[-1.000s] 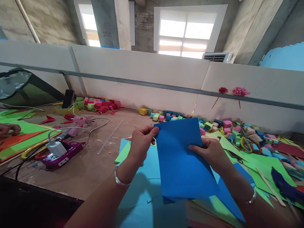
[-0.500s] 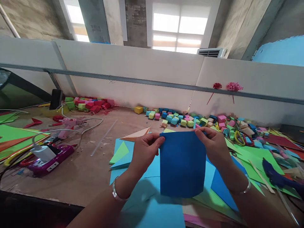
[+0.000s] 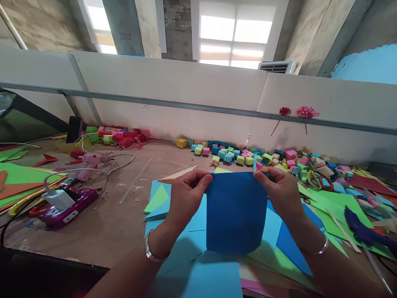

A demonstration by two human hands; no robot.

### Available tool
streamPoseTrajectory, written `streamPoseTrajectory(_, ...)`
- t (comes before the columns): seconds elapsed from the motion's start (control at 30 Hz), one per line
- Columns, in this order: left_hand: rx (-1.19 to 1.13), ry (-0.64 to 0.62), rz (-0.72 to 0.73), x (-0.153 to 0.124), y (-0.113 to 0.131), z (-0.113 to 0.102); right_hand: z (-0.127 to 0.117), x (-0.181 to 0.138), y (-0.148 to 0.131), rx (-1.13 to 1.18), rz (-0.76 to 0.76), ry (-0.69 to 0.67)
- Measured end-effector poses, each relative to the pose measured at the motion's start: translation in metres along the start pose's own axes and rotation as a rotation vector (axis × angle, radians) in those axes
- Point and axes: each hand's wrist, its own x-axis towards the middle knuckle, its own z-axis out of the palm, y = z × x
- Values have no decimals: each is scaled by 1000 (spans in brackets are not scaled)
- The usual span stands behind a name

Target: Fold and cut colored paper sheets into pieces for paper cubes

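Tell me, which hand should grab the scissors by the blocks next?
Probably the right hand: the scissors lie on its side, beyond it, while the left hand is across the dark blue paper. Both hands pinch that paper near its top edge, so the right would have to let go first.

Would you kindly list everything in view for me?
Table: one, brown, below
Held sheet: one, dark blue, centre
Loose sheets: several, light blue, centre, beneath
Green sheets: several, green, both sides
Power strip: one, purple, left
Plug: one, white, on power strip
Glue gun: one, pink, beyond power strip
Stick: one, clear, centre left
Small blocks: many, multicoloured, along wall
Scissors: at least one, yellow and red, right
Tool: one, dark blue, far right
Flowers: two, red and pink, by rail
Windows: two, white, top
Bracelets: two, silver, at wrists
Left hand: one, at sheet's top left
Right hand: one, at sheet's top right
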Motion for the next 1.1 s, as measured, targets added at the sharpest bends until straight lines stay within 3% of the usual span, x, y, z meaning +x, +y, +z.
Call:
streamPoseTrajectory(0.33, 45, 115, 28, 3, -2, -6, 1, 3, 3, 0, -76, 16)
streamPoseTrajectory(0.63, 81, 100, 47, 1, -4, -8, 6, 3, 12, 55, -97, 103)
streamPoseTrajectory(0.93, 37, 68, 2, 1, 2, -11, 6, 0, 8, 34, -206, 69)
streamPoseTrajectory(1.1, -20, -9, -33, 2, 2, -13, 6, 1, 11, 40, -200, 56)
